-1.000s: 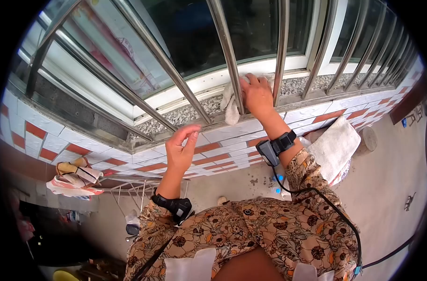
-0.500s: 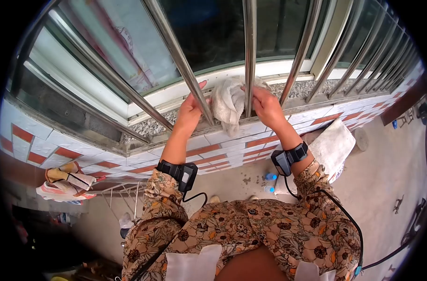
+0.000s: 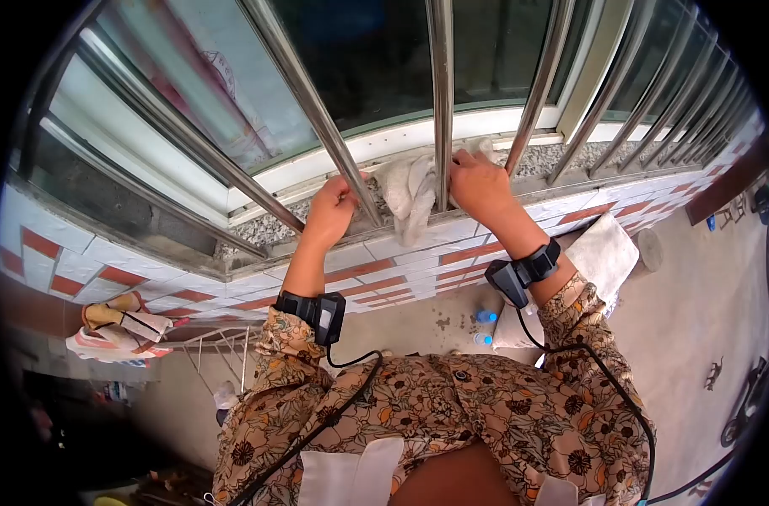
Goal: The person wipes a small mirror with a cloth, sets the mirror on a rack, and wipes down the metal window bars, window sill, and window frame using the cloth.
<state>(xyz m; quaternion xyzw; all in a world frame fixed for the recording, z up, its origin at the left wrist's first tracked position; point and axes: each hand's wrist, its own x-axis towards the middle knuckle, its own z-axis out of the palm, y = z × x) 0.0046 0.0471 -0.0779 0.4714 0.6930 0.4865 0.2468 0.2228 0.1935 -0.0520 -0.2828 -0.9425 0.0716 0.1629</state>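
Observation:
A greyish-white cloth (image 3: 408,192) lies bunched on the window sill between two metal bars, one end hanging over the front edge. My right hand (image 3: 483,187) is closed on the cloth at the right, just beside the middle bar (image 3: 442,101). Part of the cloth shows behind that bar and beyond my fingers. At the left, my left hand (image 3: 327,215) has curled fingers against the neighbouring bar (image 3: 321,110). Its fingertips are partly hidden, so what they hold, if anything, is unclear.
Behind the bars are a white window frame (image 3: 296,171) and dark glass. Speckled stone (image 3: 540,158) covers the sill above a tiled wall (image 3: 376,271). Below stand blue-capped bottles (image 3: 485,317), a white sack (image 3: 602,253) and a metal rack (image 3: 220,347). Gloves (image 3: 118,320) lie at the left.
My left hand has drawn slightly left and down, its fingers more curled. My right hand stays by the middle bar, and the cloth has shifted and looks more flattened.

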